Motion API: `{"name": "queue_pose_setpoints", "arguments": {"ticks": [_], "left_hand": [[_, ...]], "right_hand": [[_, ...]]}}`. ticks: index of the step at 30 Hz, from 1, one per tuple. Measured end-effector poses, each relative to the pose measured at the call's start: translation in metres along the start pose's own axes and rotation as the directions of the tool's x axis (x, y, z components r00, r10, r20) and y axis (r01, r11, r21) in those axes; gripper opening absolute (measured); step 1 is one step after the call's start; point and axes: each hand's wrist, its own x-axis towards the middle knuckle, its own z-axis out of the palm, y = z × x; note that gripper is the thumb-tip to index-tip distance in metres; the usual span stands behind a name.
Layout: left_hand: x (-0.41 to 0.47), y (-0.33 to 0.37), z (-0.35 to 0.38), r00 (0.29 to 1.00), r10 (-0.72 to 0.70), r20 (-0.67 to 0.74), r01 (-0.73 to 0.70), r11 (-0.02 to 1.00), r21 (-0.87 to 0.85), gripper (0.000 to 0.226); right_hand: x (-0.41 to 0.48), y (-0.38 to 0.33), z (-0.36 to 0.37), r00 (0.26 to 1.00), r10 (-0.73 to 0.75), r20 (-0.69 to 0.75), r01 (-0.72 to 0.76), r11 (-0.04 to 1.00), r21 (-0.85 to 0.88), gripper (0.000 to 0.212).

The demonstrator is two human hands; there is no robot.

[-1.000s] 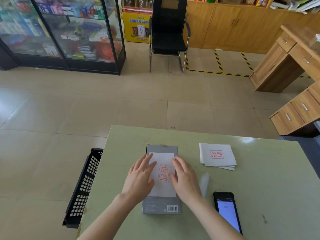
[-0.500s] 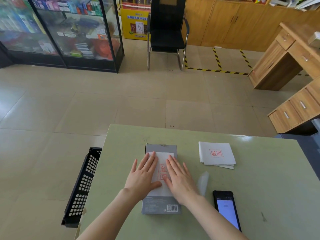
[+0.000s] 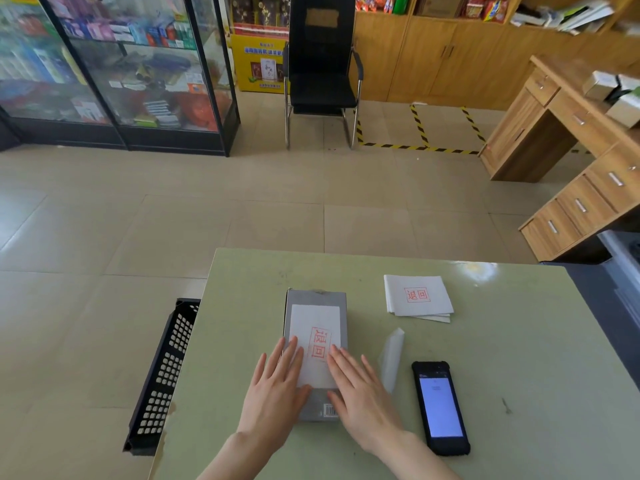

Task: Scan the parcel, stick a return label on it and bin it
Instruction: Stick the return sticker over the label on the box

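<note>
Head view: both hands lie flat, fingers spread, holding nothing. Left hand [image 3: 275, 393] and right hand [image 3: 360, 393] press the return label [image 3: 317, 344] onto the grey parcel [image 3: 316, 299], long axis pointing away. Black crate [image 3: 162, 375] sits left, off the surface [image 3: 519, 358], contents hidden; the left hand's nearer.

You see an evenly bright, daylit scene with only faint, soft shadows. A white glare patch marks the far right of the table [image 3: 476, 270], and reflections veil the glass cabinet [image 3: 114, 71]. Wide-angle distortion bends the edges; the upper right corner is motion-blurred.
</note>
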Motion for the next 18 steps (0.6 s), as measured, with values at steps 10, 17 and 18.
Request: {"name": "queue_pose_setpoints", "arguments": {"ticks": [10,17,18], "left_hand": [[-0.035,0.007,0.002,0.987,-0.031,0.158,0.037,0.999,-0.031,0.077],[-0.006,0.014,-0.001,1.0,-0.023,0.007,0.023,0.993,-0.115,0.05],[0.002,0.018,0.0,1.0,-0.028,-0.013,0.026,0.988,-0.149,0.046]], "right_hand": [[-0.022,-0.003,0.013,0.993,0.0,0.118,0.0,1.0,-0.004,0.068],[-0.014,0.04,0.008,0.93,0.337,-0.146,-0.302,0.928,0.218,0.046],[-0.012,0.051,0.006,0.89,0.428,-0.158,-0.387,0.892,0.234,0.042]]}}
